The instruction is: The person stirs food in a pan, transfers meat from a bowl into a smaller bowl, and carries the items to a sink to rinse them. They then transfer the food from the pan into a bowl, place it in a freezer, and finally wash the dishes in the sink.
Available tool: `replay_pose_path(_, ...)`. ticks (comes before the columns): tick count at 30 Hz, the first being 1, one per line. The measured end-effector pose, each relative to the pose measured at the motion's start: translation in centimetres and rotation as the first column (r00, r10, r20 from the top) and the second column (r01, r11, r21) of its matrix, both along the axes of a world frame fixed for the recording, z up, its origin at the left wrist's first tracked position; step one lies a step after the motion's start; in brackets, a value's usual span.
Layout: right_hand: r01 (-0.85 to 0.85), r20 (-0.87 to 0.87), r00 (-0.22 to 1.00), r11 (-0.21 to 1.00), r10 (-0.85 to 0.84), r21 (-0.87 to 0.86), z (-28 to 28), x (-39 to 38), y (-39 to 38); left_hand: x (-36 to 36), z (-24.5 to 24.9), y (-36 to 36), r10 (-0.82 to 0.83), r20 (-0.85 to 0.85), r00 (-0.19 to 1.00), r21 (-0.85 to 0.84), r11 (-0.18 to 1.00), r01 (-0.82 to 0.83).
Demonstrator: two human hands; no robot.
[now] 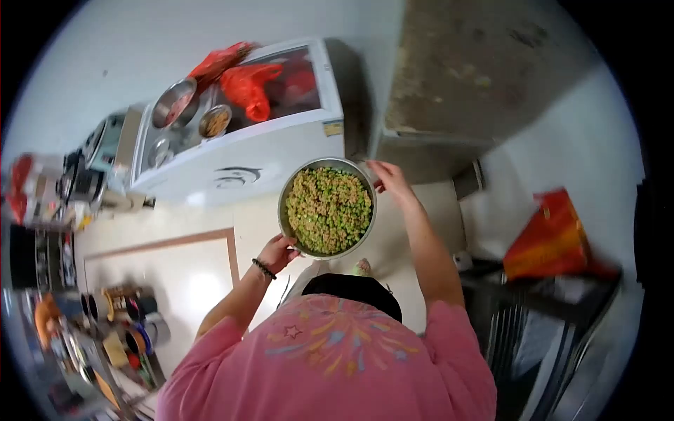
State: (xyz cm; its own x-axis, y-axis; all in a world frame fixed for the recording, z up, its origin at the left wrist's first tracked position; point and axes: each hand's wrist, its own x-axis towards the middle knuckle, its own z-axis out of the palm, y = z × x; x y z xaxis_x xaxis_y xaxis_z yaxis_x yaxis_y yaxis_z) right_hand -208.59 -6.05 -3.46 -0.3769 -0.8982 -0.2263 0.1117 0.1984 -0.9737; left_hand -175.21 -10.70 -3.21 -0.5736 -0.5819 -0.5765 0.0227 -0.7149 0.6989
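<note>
A round metal bowl is held out in front of my body, filled with a chopped green and light-brown mixture. At the bowl's lower-left rim, my left hand is closed on the edge, a dark beaded bracelet around its wrist. My right hand grips the upper-right rim, with some of its fingers hidden behind the bowl. What the mixture is made of is too small to tell exactly.
Beyond the bowl stands a white chest freezer with red plastic bags, a metal bowl and a smaller bowl on top. Shelves with pots are at left. A red-and-yellow bag sits on a dark rack at right.
</note>
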Motion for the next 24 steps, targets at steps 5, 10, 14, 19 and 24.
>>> replay_pose_path(5, 0.292, -0.802, 0.597, 0.926, 0.020, 0.240, -10.6, -7.8, -2.6, -1.1, 3.0, -1.9, 0.150, -0.023, 0.988, -0.023, 0.988, -0.150)
replay_pose_path(10, 0.243, -0.829, 0.459, 0.853, 0.318, 0.462, -11.8, -11.5, -4.9, -2.8, 2.2, -8.5, 0.183, 0.002, 0.983, -0.078, 0.980, -0.182)
replay_pose_path(14, 0.305, -0.887, 0.204, 0.834, 0.415, 0.460, -13.3, -13.8, -6.6, -3.7, 2.5, -11.4, 0.187, 0.013, 0.982, -0.013, 0.982, -0.187)
replay_pose_path(19, 0.241, -0.914, 0.207, 0.887, 0.348, 0.393, -11.1, -14.9, -5.4, -4.9, 3.4, -12.2, 0.197, 0.073, 0.978, -0.025, 0.980, -0.196)
replay_pose_path(24, 0.196, -0.947, 0.157, 0.931, 0.279, 0.307, -11.6, -15.9, -3.9, -6.0, 4.7, -9.8, 0.220, 0.116, 0.969, -0.066, 0.975, -0.213)
